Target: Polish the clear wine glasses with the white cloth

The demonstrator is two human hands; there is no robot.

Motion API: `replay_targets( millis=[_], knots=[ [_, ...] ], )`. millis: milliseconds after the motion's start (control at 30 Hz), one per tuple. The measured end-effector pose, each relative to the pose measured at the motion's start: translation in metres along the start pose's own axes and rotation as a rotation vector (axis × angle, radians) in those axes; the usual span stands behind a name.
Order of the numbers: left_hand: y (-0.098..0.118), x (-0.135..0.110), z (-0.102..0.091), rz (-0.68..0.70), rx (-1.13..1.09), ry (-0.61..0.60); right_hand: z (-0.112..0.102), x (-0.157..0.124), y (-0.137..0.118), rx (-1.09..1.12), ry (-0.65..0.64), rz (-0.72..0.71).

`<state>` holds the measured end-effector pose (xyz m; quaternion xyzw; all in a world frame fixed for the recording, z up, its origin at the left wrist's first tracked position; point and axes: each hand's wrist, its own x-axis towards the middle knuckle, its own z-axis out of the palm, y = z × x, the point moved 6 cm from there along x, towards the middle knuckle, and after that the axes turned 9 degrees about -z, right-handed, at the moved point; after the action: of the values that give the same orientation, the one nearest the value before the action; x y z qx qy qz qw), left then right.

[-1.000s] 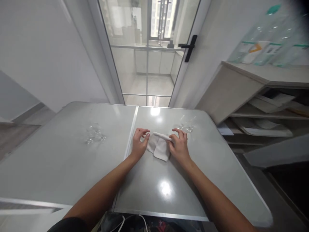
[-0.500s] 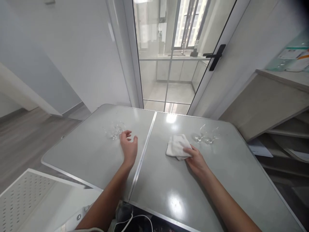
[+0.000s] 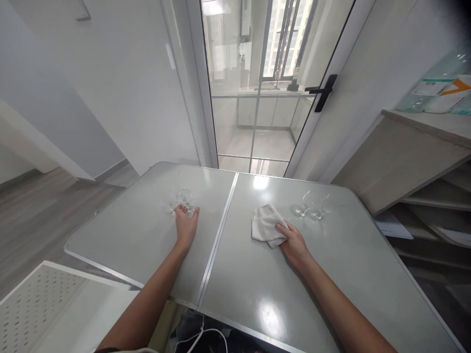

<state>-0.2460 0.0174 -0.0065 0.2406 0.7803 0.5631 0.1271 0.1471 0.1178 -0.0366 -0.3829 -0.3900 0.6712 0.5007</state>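
Observation:
My left hand [image 3: 186, 226] is at the near side of some clear glasses [image 3: 184, 197] on the left half of the table. Its thumb and fingers are apart, around the near part of one glass; whether they touch it is hard to tell. A folded white cloth [image 3: 267, 223] is gripped at its right edge by my right hand [image 3: 295, 243], low over the right half of the table. Beyond that hand, to the right, stand more clear glasses [image 3: 301, 212]. The glasses are so transparent that their outlines are faint.
The grey folding table [image 3: 250, 284] has a metal seam down its middle. Behind it is a glass door [image 3: 253, 117] with a black handle [image 3: 324, 92]. A wooden shelf [image 3: 415, 152] carrying wrapped bottles stands right. A white perforated panel [image 3: 47, 299] lies at lower left.
My left hand has moved left and slightly nearer to me, from beside the left glasses to the front of one. The right hand still holds the cloth in nearly the same place.

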Motion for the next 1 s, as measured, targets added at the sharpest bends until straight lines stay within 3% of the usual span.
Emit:
replay_targets(
  millis=[200, 267, 400, 533, 600, 667, 800, 900, 1000],
  knots=[
    [0.013, 0.009, 0.01, 0.103, -0.055, 0.03, 0.002, 0.0, 0.0, -0.009, -0.011, -0.013],
    [0.022, 0.004, 0.017, 0.131, -0.093, -0.016, 0.002, 0.001, 0.001, -0.009, -0.007, -0.029],
    [0.055, -0.03, 0.057, 0.317, -0.046, -0.331, -0.001, 0.002, -0.01, -0.075, 0.047, -0.134],
    [0.074, -0.082, 0.103, 0.462, 0.01, -0.592, -0.004, -0.012, -0.051, -0.394, 0.198, -0.491],
    [0.072, -0.102, 0.118, 0.464, -0.027, -0.668, 0.006, -0.021, -0.064, -0.53, 0.139, -0.625],
    [0.066, -0.114, 0.126, 0.437, -0.072, -0.729, 0.019, -0.027, -0.064, -0.624, -0.009, -0.643],
    [0.052, -0.114, 0.126, 0.373, -0.071, -0.73, 0.033, -0.029, -0.047, -0.611, -0.295, -0.477],
    [0.051, -0.108, 0.121, 0.334, -0.065, -0.757, 0.034, -0.027, -0.039, -0.531, -0.407, -0.36],
    [0.058, -0.111, 0.118, 0.393, -0.053, -0.832, 0.037, -0.027, -0.037, -0.478, -0.476, -0.289]
  ],
)
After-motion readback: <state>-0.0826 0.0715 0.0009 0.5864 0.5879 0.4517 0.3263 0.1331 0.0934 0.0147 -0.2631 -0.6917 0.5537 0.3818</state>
